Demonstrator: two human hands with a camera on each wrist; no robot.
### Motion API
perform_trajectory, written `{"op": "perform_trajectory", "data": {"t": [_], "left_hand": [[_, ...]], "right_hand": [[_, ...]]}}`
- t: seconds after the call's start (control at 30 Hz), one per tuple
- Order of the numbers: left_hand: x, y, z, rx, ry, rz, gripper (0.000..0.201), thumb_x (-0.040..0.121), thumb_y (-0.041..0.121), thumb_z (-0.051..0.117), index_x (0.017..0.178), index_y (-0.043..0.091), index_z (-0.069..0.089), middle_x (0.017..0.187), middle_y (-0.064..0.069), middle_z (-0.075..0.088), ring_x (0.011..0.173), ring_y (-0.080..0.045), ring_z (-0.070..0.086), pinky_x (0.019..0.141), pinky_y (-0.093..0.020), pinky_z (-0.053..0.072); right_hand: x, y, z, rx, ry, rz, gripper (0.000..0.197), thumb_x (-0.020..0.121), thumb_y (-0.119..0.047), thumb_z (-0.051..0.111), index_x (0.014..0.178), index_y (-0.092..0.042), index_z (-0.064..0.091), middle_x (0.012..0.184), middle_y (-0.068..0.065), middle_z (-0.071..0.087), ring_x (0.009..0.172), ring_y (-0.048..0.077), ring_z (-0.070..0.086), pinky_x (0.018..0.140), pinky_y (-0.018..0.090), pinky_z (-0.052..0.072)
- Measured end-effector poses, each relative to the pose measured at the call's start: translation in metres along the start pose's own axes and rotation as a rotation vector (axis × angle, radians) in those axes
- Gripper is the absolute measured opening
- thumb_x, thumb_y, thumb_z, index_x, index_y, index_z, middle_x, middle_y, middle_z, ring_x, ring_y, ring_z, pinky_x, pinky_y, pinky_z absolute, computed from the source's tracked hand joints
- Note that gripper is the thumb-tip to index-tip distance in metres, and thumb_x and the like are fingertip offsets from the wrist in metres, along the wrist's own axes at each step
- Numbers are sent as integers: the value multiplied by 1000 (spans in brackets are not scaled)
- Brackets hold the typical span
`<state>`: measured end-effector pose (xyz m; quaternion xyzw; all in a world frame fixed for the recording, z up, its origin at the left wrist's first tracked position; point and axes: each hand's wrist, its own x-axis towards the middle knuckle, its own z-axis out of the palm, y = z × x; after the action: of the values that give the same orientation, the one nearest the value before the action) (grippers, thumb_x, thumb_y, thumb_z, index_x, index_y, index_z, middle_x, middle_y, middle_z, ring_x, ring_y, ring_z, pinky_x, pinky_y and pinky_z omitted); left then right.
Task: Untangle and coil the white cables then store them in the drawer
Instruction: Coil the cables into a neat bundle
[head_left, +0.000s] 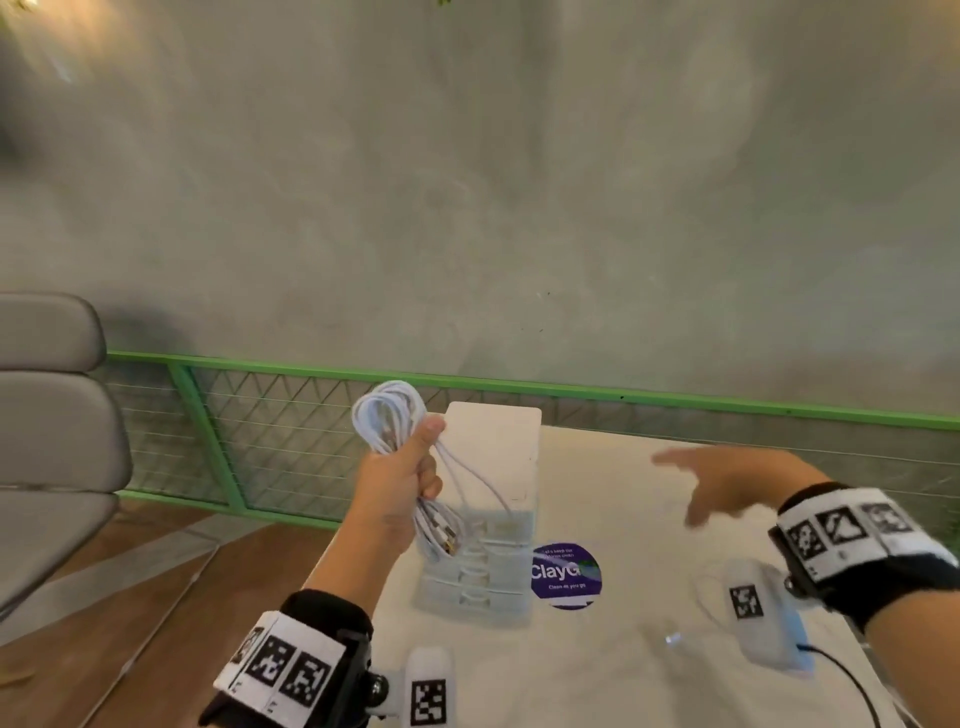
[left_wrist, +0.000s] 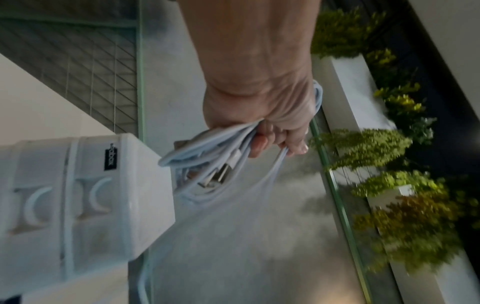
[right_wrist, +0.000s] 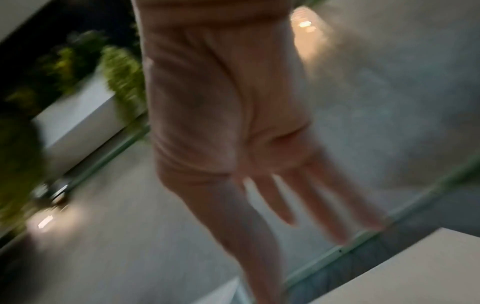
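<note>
My left hand (head_left: 410, 467) grips a coiled bundle of white cables (head_left: 387, 415) in its fist, raised just left of the white drawer unit (head_left: 488, 457). Loops stick out above the fist and plug ends hang below it. In the left wrist view the cables (left_wrist: 207, 160) and a metal USB plug (left_wrist: 221, 174) dangle beside the drawer unit (left_wrist: 78, 195), whose front shows curved handles. My right hand (head_left: 727, 483) hovers over the table to the right of the unit, fingers spread and straight, holding nothing. The right wrist view shows that hand (right_wrist: 272, 195) blurred and empty.
The drawer unit stands on a white table (head_left: 623, 649) next to a round purple sticker (head_left: 565, 574). A green mesh railing (head_left: 311, 415) runs behind the table, with a grey chair (head_left: 52, 441) at the left. Planters with green plants (left_wrist: 376, 154) lie beyond.
</note>
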<state>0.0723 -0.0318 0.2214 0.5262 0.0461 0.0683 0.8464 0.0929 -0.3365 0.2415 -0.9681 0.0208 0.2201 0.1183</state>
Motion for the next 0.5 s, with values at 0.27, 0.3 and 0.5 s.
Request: {"op": "perform_trajectory", "data": {"t": [0.27,0.3,0.5], "left_hand": [[-23,-24,37,151,-50,-146,28,84,24,65,62,12,55,38,5,33,34,-9,30,37,-19,31],[-24,-22,39,163,-52,-167,26,86,28,63,67,12,59,41,3,34,37,-11,32,39,-20,33],[-23,-22,35,80,-113,-268,29,90,38,53,73,15,58,39,4,31,39,-10,36,45,-24,35]], "right_hand": [[-40,-111,65,659,-18,-505,56,83,-22,66,131,-30,40,114,5,62,100,19,63,89,32,53],[-42,-115,69,672,-22,-487,46,86,-23,62,128,-28,43,106,5,64,92,19,64,86,33,54],[-47,-115,69,592,-92,-439,15,92,-18,49,99,-9,59,93,8,64,80,17,57,87,44,50]]}}
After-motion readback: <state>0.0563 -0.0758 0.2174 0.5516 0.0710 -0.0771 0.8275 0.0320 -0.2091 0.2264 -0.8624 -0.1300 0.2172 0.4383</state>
